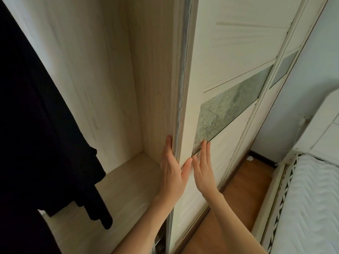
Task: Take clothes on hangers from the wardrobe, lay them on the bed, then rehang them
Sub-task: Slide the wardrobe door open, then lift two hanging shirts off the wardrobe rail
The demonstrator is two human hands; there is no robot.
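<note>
The wardrobe (110,79) stands open, its pale wood compartment bare on the right side. A dark garment (36,134) hangs at the left, sleeves dangling; its hanger is out of view. My left hand (172,167) wraps the edge of the sliding door (216,61), fingers behind the edge and thumb on the front. My right hand (203,165) lies flat against the door's front with fingers straight, just below the frosted glass band (229,109). The bed (311,198), with a white quilted cover, lies at the lower right.
A wooden floor strip (238,198) runs between wardrobe and bed. A second sliding door panel (271,88) sits further right. A white headboard (324,129) stands against the back wall. Drawer fronts (159,242) show below the shelf.
</note>
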